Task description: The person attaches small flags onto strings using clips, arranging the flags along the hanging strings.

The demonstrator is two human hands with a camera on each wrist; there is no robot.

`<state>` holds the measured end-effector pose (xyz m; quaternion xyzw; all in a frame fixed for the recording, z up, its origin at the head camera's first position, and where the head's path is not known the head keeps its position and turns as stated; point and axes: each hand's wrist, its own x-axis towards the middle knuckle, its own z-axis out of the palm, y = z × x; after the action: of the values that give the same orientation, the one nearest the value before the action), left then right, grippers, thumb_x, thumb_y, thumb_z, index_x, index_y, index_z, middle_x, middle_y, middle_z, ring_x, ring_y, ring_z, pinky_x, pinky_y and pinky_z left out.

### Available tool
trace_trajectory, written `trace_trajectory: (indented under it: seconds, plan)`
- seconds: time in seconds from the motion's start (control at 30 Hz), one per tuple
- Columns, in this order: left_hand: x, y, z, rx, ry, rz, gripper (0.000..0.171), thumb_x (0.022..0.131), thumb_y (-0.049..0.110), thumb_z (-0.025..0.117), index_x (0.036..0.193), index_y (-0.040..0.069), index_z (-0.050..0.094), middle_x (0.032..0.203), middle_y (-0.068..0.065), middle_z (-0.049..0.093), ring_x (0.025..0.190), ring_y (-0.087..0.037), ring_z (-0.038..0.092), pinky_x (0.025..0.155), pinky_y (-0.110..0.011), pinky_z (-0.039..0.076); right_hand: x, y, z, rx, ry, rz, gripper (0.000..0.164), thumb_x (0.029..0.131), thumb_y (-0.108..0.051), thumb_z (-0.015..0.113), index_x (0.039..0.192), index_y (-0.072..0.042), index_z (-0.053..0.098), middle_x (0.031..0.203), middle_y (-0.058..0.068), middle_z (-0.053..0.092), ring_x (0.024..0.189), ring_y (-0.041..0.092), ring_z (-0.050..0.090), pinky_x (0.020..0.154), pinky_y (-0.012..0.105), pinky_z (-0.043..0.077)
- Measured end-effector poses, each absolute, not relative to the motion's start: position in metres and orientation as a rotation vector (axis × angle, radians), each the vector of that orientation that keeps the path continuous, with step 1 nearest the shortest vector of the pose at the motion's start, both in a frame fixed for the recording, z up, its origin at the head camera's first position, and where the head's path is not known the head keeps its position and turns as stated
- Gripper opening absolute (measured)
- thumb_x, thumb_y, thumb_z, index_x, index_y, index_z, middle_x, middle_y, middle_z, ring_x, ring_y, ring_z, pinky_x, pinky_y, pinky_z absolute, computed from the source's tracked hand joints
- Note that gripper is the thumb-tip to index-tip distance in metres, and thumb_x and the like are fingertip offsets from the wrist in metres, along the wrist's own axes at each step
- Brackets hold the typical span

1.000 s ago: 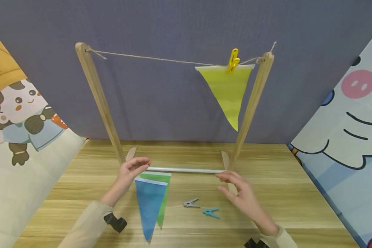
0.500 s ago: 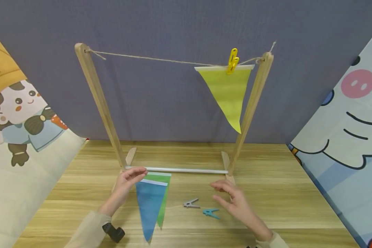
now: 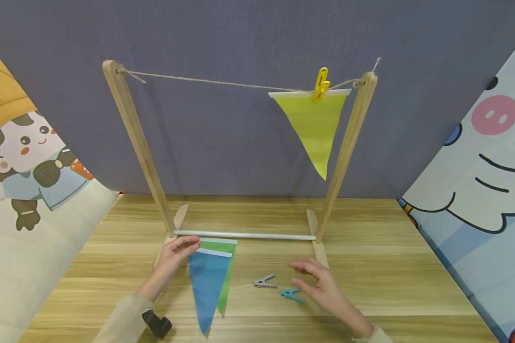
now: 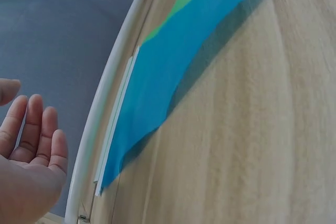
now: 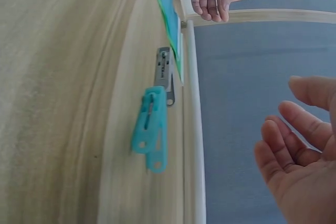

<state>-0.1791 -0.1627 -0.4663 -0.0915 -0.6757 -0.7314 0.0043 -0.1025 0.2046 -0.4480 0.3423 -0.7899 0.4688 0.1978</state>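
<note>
My left hand [image 3: 173, 255] hovers with loosely bent fingers by the top left corner of a blue pennant [image 3: 210, 286]. The left wrist view shows nothing between that hand's fingers and the thumb. Under the blue pennant a green pennant [image 3: 221, 246] is partly hidden; both have white top bands. My right hand [image 3: 322, 283], relaxed and holding nothing, is just right of a teal clothespin [image 3: 288, 293]. Left of that one lies a grey clothespin [image 3: 262, 282]. A yellow clothespin [image 3: 322, 85] clips a yellow-green pennant [image 3: 313, 119] to the string [image 3: 206, 81].
Two wooden posts, a left post [image 3: 139, 147] and a right post [image 3: 347, 152], carry the string. A white rod [image 3: 249, 235] joins them low down, just behind the pennants. A grey-blue panel [image 3: 231, 152] stands behind the wooden table [image 3: 390, 267].
Both hands have drawn back toward me, off the rod; the right one has also shifted left toward the clothespins. The hanging pennant's tip has swung right and back left.
</note>
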Motion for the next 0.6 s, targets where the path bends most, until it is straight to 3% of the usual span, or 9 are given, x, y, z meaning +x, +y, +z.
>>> trace_trajectory:
  seconds: [0.1,0.3,0.43,0.6]
  plan:
    - [-0.181,-0.162,-0.469,-0.207,-2.168,-2.252,0.03,0.087,-0.005,0.061,0.11,-0.022,0.052,0.095,0.003,0.067,0.088,-0.004,0.062,0.078,-0.018,0.05,-0.101,0.205,-0.45,0.948,-2.242,1.322,0.038,0.072,0.013,0.07,0.108,0.004,0.062,0.101,0.01,0.062,0.091,0.01,0.057,0.076,0.026,0.052]
    - [-0.186,-0.161,-0.472,-0.018,-2.314,-2.107,0.026,0.086,-0.006,0.062,0.109,-0.015,0.058,0.103,-0.015,0.065,0.085,0.0,0.059,0.076,-0.017,0.049,-0.099,0.206,-0.454,0.93,-2.296,1.334,0.035,0.076,0.009,0.07,0.11,0.003,0.062,0.101,0.009,0.063,0.091,0.01,0.058,0.074,0.032,0.054]
    - [-0.189,-0.162,-0.474,0.041,-2.415,-1.968,0.023,0.085,-0.005,0.062,0.108,-0.011,0.061,0.106,-0.019,0.064,0.089,-0.006,0.06,0.077,-0.016,0.048,-0.099,0.208,-0.458,0.937,-2.339,1.351,0.035,0.077,0.007,0.07,0.111,0.005,0.061,0.102,0.014,0.062,0.093,0.012,0.059,0.074,0.034,0.054]
    - [-0.189,-0.162,-0.476,0.005,-2.521,-1.735,0.02,0.085,-0.004,0.063,0.105,-0.008,0.064,0.104,-0.02,0.065,0.094,-0.021,0.062,0.077,-0.016,0.048,-0.099,0.211,-0.463,0.903,-2.417,1.354,0.037,0.075,0.008,0.07,0.11,0.008,0.06,0.103,0.019,0.062,0.091,0.025,0.061,0.075,0.036,0.054]
